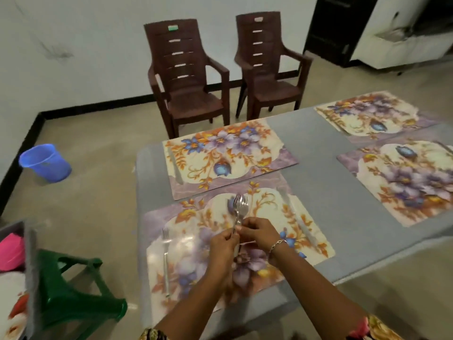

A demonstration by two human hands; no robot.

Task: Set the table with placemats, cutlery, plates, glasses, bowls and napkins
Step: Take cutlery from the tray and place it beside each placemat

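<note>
Both forearms reach in from the near edge, and the hands meet over the near placemat (306, 244). The left hand (224, 244) grips the handles of a bundle of cutlery (237, 207), whose spoon and fork heads fan out toward the far side. The right hand (257, 231) touches the left and pinches the bundle at its necks, apparently to separate one piece.

One fork (166, 256) already lies along the left side of this mat. A blurred long piece (297, 217) lies near its right side, probably a knife.

Judging by this, the cutlery step is in hand: four mats are down, while no plates, glasses, bowls or napkins show on the counter (313, 148).

Next, one piece must be drawn free without spilling the rest, then laid straight beside the mat's middle.

The far-left placemat (220, 153) touches the near one, leaving little gap. A green stool (73, 290) stands close off the counter's left near corner, so the freer room lies to the right.
</note>
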